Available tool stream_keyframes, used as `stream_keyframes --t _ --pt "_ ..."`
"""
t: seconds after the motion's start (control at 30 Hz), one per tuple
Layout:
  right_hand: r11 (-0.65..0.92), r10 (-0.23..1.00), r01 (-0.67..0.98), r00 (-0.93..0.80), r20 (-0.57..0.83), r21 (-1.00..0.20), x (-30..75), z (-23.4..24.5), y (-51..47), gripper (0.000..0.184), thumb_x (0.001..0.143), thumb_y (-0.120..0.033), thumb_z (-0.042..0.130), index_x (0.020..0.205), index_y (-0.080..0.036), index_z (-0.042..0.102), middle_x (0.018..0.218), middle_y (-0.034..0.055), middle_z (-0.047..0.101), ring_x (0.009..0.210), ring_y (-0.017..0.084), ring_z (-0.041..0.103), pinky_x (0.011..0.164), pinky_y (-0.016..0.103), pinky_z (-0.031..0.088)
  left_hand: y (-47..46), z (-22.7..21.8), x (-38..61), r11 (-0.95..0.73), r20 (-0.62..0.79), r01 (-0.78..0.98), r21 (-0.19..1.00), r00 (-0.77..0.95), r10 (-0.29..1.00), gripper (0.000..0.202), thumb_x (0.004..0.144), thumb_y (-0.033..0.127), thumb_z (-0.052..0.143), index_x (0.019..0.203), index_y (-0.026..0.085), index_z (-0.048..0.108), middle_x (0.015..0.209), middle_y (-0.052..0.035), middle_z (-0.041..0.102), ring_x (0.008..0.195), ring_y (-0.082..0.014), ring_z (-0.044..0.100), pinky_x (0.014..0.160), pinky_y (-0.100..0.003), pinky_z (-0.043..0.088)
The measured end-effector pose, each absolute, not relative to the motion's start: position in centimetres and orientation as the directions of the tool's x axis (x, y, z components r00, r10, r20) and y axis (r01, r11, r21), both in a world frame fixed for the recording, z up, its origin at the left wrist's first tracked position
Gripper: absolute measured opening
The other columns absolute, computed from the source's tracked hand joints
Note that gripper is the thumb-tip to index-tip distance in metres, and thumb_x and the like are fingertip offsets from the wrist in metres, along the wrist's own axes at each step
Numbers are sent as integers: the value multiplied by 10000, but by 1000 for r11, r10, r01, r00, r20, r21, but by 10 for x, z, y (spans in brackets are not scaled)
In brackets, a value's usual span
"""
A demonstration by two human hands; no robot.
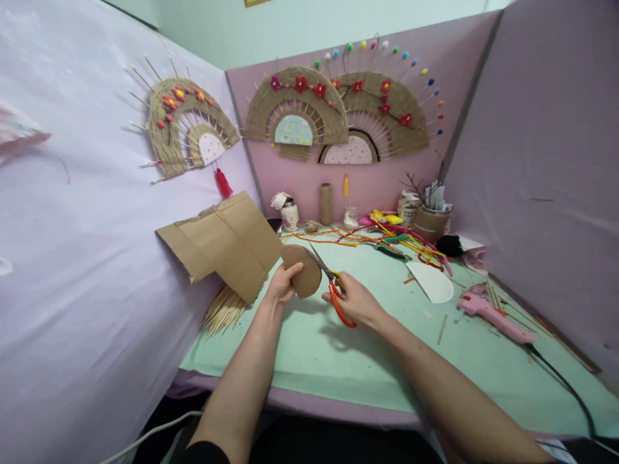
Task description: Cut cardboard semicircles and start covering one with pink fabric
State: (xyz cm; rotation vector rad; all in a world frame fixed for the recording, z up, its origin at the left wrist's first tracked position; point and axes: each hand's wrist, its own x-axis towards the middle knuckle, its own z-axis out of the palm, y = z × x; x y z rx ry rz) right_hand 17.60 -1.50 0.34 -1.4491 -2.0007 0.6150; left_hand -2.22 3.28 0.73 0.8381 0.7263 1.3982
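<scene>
My left hand point(285, 282) grips a brown cardboard piece point(307, 278) with a rounded edge, thumb on top of it. In my right hand point(356, 300) is a pair of scissors point(337, 298) with red and yellow handles. The scissors' blades point up and to the left, slightly parted, along the upper right edge of the cardboard piece. Whether they touch it I cannot tell. Both hands are held above the pale green tabletop. Just left of my left hand, a larger folded cardboard sheet point(227, 241) leans over a bundle of thin sticks point(225, 310).
A pink glue gun point(496, 316) with a black cord lies at the right. Near it are a white half-round paper point(432, 282) and green-handled pliers point(391, 252). Coloured pipe cleaners, a twine spool point(326, 203) and pots line the back. Twine-woven fans point(297, 96) hang on the walls.
</scene>
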Motion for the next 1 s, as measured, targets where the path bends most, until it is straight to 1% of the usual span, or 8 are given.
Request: stream_keyframes --t 0.23,0.4,0.53,0.6,0.67,0.8,0.87,1.0 --pt "296 954 729 -260 150 -618 176 6 -21 363 836 -564 563 833 -231 419 745 -14 576 592 134 461 540 245 243 33 4 -22 7 31 -501 866 69 997 497 495 291 904 927 155 700 862 -43 748 764 -187 678 774 -305 502" --pt "256 966 788 -224 125 -560 175 11 -24 400 884 -619 466 807 -227 445 695 16 599 572 153 482 524 262 217 33 3 -23 32 7 -493 869 77 997 484 498 285 898 918 146 702 849 -52 748 755 -191 678 764 -304 502" --pt "221 975 808 -200 99 -546 173 14 -26 399 911 -598 433 797 -220 487 701 51 633 591 174 522 535 268 237 34 3 -23 49 -4 -507 860 90 996 472 497 280 899 903 144 702 831 -47 745 735 -184 672 759 -302 501" --pt "223 974 793 -206 95 -567 173 13 -24 403 917 -585 431 771 -216 496 688 59 632 599 176 527 547 266 262 34 3 -23 44 -2 -512 858 83 997 472 502 274 898 913 149 700 843 -44 745 744 -183 673 775 -304 498" --pt "220 974 748 -207 95 -626 175 10 -20 406 914 -575 440 730 -217 489 660 45 616 594 168 513 556 260 284 34 4 -23 36 3 -518 854 75 997 472 508 270 897 920 154 698 858 -43 745 758 -184 674 791 -306 495" --pt "148 989 653 -110 101 -743 181 4 -7 418 898 -570 433 670 -220 451 627 12 566 601 154 485 566 251 311 33 4 -22 23 30 -535 845 91 995 465 504 276 901 904 154 698 871 -49 744 779 -189 674 794 -312 496" --pt "123 992 626 -78 95 -770 183 2 -2 420 883 -578 438 663 -220 442 626 6 551 607 153 480 568 253 317 33 4 -21 17 40 -540 841 94 995 468 495 282 903 897 156 700 869 -49 743 786 -195 674 803 -324 496" --pt "116 993 578 -76 89 -808 183 -2 1 411 856 -578 456 661 -216 459 622 -1 545 603 152 478 560 257 326 31 5 -19 -17 50 -535 845 48 998 457 451 280 912 843 160 710 838 -46 744 769 -199 670 794 -335 496"
